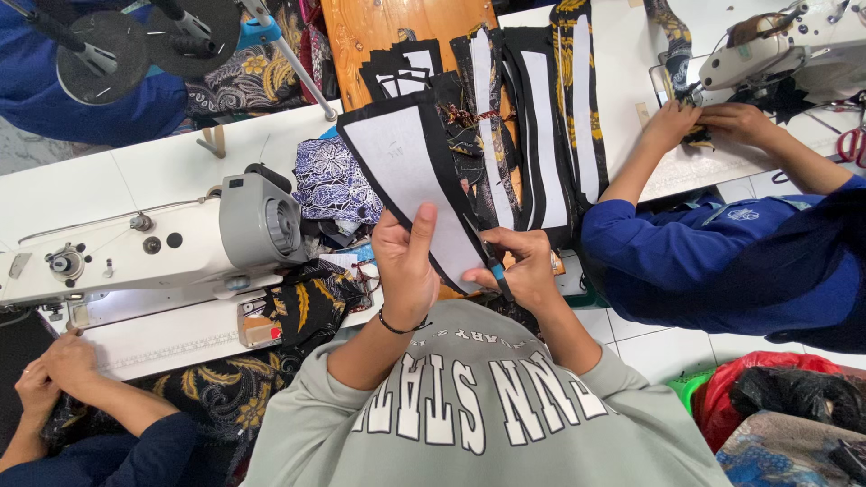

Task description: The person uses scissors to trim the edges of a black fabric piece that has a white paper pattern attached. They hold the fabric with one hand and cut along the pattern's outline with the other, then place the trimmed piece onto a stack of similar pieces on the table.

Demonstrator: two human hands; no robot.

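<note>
My left hand (406,263), with a dark bracelet on the wrist, grips the lower edge of a white fabric panel with a black border (403,171), thumb on top. My right hand (526,269) is closed on a small dark tool with a blue part (495,273). It rests against the same panel's right edge. The panel is held up in front of my grey lettered sweatshirt (478,406). Beyond it lie several similar long black-and-white strips (541,126), spread over a wooden board (379,32).
A grey sewing machine (180,239) stands on the white table at left, with patterned cloth (334,185) beside it. A person's hands (54,370) work at lower left. Another person in blue (722,261) sews at a second machine (767,50) at upper right. Bags (776,397) lie at lower right.
</note>
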